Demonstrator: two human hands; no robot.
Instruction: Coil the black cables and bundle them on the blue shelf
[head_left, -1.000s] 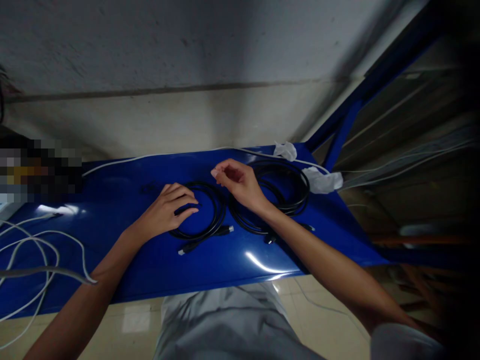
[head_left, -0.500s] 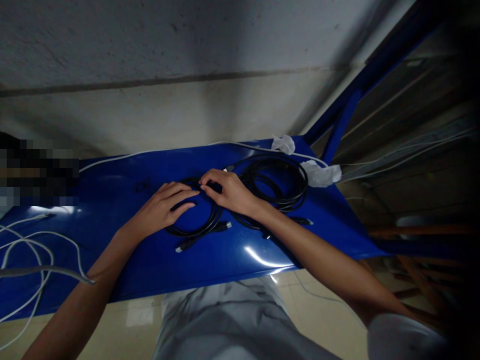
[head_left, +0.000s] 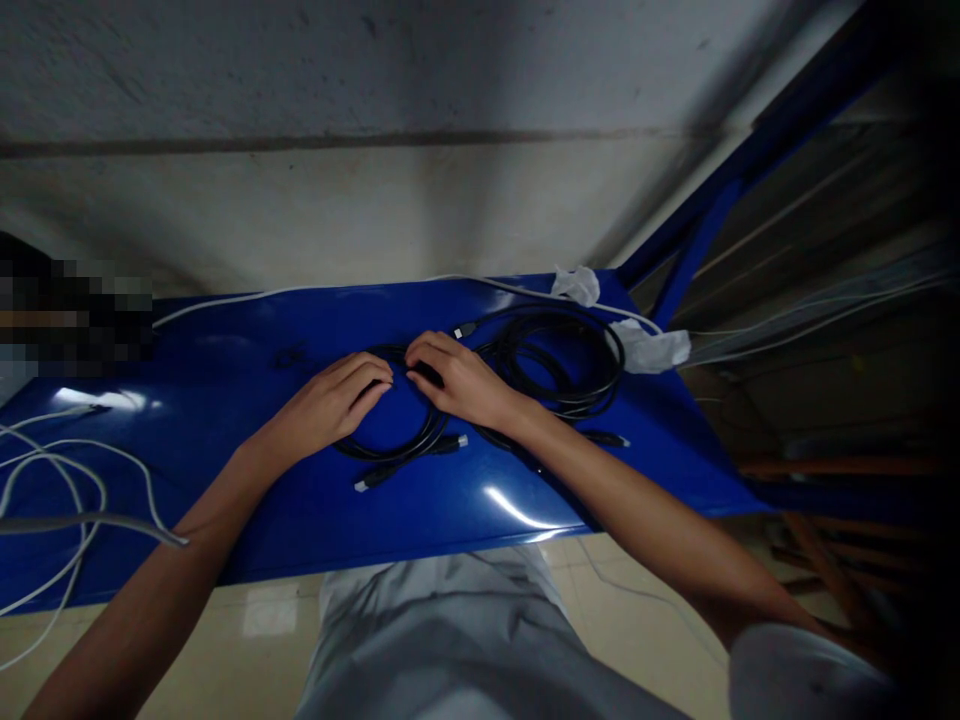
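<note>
A small coil of black cable (head_left: 394,456) lies on the blue table, its two plug ends pointing toward the near edge. My left hand (head_left: 341,395) rests over the coil's left side, fingers curled and thumb and fingertips close together. What they pinch, if anything, is too small to make out. On the coil's upper right, my right hand (head_left: 454,375) has its thumb and forefinger closed around a dark piece of the cable. The fingertips of both hands are a short gap apart. A larger coil of black cable (head_left: 600,395) lies beyond my right wrist.
Small black bits (head_left: 289,355) lie left of the coil on the blue table (head_left: 300,540). White cables (head_left: 90,490) are tangled at the left. Crumpled white pieces (head_left: 649,347) sit at the right end, by a blue frame (head_left: 697,240). A wall stands behind.
My left hand's outstretched fingers have curled in, and its thumb has drawn up to the fingertips. My right hand has stayed at the coil with little movement. The view has shifted slightly.
</note>
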